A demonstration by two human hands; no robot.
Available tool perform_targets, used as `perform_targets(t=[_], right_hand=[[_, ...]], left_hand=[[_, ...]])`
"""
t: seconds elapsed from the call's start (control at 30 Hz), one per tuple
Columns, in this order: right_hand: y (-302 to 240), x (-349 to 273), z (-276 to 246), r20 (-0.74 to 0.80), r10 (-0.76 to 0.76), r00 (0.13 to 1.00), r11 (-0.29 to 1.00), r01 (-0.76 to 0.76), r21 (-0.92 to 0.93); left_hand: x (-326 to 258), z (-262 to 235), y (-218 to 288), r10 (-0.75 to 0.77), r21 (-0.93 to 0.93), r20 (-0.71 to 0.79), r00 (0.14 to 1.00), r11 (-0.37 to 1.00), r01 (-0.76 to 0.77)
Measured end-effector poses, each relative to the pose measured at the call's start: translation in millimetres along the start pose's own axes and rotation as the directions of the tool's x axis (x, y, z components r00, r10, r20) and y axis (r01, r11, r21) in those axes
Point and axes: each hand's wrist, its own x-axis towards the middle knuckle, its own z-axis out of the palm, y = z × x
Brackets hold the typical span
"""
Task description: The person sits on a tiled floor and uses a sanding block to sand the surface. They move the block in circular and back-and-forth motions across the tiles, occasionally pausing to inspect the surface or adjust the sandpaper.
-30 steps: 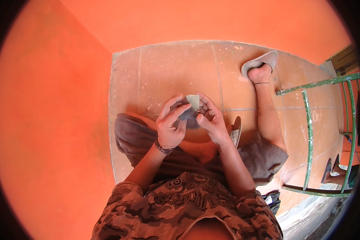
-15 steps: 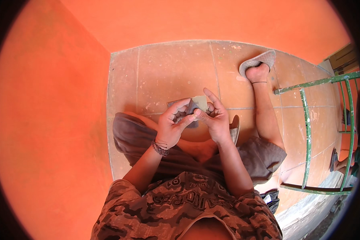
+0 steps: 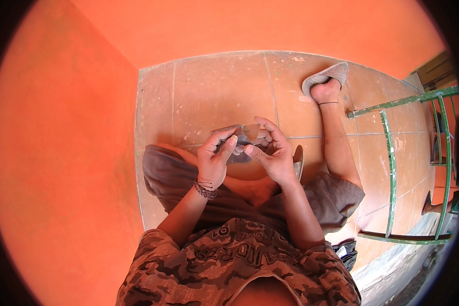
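Observation:
Between my hands is a piece of sandpaper [image 3: 246, 133], dark grey on one face and tan on the other, bent and partly folded. My left hand [image 3: 214, 158] grips its left part, thumb raised along the near side and fingers curled behind. On its right, my right hand [image 3: 275, 153] pinches the sheet between thumb and fingers, with the index finger bent over the tan part. A dark grey portion [image 3: 238, 156] shows below the fingers; I cannot tell whether it belongs to the same sheet. Both hands are above my folded leg.
Orange walls [image 3: 61, 153] rise at the left and far side. Paint-spotted tiles [image 3: 214, 86] cover the floor. A green metal frame [image 3: 390, 173] stands at the right, with another person's foot [image 3: 433, 206] beyond it. A sandal [image 3: 299, 160] lies beside my right wrist; a black item [image 3: 347, 255] lies lower right.
My left thumb has lifted off the right thumb and the two are now apart. The sandpaper has tilted, showing less of its tan face. Beyond the frame, the other person has shifted.

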Motion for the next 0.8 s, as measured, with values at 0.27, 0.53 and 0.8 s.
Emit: perform_targets(t=[0.27, 0.53, 0.8], right_hand=[[5.3, 1.0, -6.8, -0.022, 0.070, 0.997, 0.974, -0.064, 0.218], [9.8, 1.7, -10.8, -0.018, 0.128, 0.992, 0.962, -0.120, 0.246], [11.8, -1.7, -0.4, 0.003, 0.156, 0.988, 0.980, -0.155, 0.128]], left_hand=[[-0.2, 0.8, 3.8, -0.025, -0.069, -0.019, 0.999, 0.997, 0.024], [4.3, -3.1, 1.3, -0.100, -0.293, 0.006, 0.995, 0.951, 0.097], [2.9, -5.2, -0.7, -0.189, -0.085, 0.003, 0.982, 0.978, 0.189]])
